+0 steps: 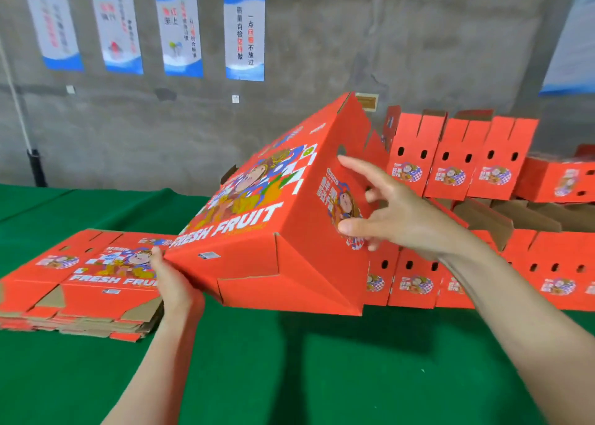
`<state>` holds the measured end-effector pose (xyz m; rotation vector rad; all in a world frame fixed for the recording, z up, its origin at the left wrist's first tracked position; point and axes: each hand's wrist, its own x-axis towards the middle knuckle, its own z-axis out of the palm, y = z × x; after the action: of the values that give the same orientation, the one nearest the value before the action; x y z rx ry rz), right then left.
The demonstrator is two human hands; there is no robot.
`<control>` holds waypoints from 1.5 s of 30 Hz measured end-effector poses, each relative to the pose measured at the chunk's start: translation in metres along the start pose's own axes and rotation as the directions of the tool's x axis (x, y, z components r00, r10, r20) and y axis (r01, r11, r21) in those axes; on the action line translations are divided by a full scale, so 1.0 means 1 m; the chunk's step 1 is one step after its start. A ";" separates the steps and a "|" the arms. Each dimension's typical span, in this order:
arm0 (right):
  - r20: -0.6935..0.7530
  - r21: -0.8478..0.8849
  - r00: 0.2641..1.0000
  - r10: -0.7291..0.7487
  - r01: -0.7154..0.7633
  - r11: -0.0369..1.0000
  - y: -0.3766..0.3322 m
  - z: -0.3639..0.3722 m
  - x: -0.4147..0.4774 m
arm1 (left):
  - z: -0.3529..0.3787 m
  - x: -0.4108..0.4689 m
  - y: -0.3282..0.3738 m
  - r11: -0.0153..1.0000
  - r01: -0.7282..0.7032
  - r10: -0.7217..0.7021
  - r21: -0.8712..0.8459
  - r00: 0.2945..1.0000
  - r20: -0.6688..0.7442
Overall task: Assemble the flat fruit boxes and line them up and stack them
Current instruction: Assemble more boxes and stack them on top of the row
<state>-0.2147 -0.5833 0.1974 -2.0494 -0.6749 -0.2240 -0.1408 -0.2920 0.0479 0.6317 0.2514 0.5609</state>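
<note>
The right hand (391,213) is spread wide, fingers fanned and lying against the short end panel of the red printed cardboard fruit box (273,218), close by one of the panel's dark oval vent holes. It grips nothing; it looks more like a palm steadying or pushing that end, which makes sense if the box is being swung round to join the others. The left hand (174,283) does the carrying: it is closed round the low near corner of the box, thumb on the printed face and fingers hidden underneath, so the weight sits there while the other hand guides.

The box itself is up off the green cloth-covered table (289,376), tilted steeply with its "FRESH FRUIT" face turned towards the left and its far corner raised. Its underside flaps seem folded in, though the top flaps at the high end stand loose, so I would say it is formed but not set down.

Just beside the left hand lies the stack of flat, unfolded red cardboard blanks (80,283), kept within easy reach as the supply. Over to the right, beyond the right wrist, stand the rows of assembled red boxes (463,157), two tiers high and side by side, flaps upright. That is surely where this one belongs. Behind everything, blue and white posters (244,33) hang on the grey concrete wall (418,38).
</note>
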 end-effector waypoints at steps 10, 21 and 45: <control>-0.149 -0.487 0.972 -0.183 0.089 0.869 0.014 0.035 0.032 | 0.071 -0.019 -0.007 0.820 0.436 -0.573 0.372 0.615 0.542; -0.335 -0.579 0.938 -0.093 -0.126 0.806 0.034 0.096 0.099 | 0.085 0.047 -0.028 0.870 0.325 -0.486 0.372 0.693 0.533; -0.486 -0.576 0.874 -0.004 -0.318 0.753 0.217 -0.026 0.261 | 0.201 0.137 -0.187 0.126 -0.781 -0.230 0.612 0.577 0.784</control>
<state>0.1238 -0.5963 0.1602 -2.5512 -0.0988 -0.9245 0.1278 -0.4373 0.0821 2.2932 -0.4785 0.4333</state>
